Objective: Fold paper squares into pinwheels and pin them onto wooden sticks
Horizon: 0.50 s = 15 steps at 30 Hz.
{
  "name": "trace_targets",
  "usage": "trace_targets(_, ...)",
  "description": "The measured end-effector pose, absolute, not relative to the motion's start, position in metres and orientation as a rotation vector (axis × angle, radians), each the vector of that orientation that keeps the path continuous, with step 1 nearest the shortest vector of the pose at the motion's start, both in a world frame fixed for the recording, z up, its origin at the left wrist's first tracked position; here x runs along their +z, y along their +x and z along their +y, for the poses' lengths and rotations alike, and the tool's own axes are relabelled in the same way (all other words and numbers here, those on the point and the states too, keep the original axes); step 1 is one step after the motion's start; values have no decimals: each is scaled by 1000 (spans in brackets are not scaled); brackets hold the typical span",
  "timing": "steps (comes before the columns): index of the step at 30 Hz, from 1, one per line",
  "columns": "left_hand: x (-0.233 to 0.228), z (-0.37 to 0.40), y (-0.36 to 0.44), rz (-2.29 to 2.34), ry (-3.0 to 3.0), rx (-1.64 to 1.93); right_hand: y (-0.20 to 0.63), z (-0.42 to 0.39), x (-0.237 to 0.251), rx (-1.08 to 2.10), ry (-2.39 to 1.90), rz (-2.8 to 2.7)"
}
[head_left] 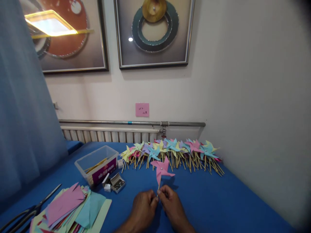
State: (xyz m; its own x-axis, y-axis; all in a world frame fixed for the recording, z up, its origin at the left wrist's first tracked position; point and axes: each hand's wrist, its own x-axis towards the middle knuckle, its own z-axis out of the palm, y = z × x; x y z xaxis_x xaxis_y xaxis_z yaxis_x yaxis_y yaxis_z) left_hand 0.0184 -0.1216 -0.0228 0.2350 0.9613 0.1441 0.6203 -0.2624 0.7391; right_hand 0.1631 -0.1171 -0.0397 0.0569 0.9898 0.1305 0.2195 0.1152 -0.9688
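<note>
I see my left hand (143, 207) and right hand (171, 205) pressed together low over the blue table (218, 200), fingertips pinched on the stick of a pink pinwheel (161, 169) standing upright between them. The stick's lower end is hidden in my fingers, and my forearms are cut off at the bottom edge. A row of pinwheels (175, 152) lies behind, against the wall

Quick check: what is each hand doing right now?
Left hand: fingers pinched shut on the stick of the pink pinwheel.
Right hand: fingers pinched shut on the same stick, just beside the left.
</note>
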Motion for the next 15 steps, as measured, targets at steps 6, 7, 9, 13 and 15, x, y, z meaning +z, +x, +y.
trace_targets(6,-27,-120,19,1411,1957,823,164,-119,-41,869,-1357,-1395)
trace_targets(7,-27,-120,19,1406,1956,826,164,-119,-40,862,-1365,-1400)
trace_targets(9,-28,-119,19,1393,1964,834,164,-120,-38,855,-1397,-1408)
trace_targets(13,-26,-119,19,1380,1978,823,164,-120,-35,838,-1468,-1416)
trace_targets(15,-25,-119,19,1389,1975,809,165,-121,-34,808,-1495,-1417)
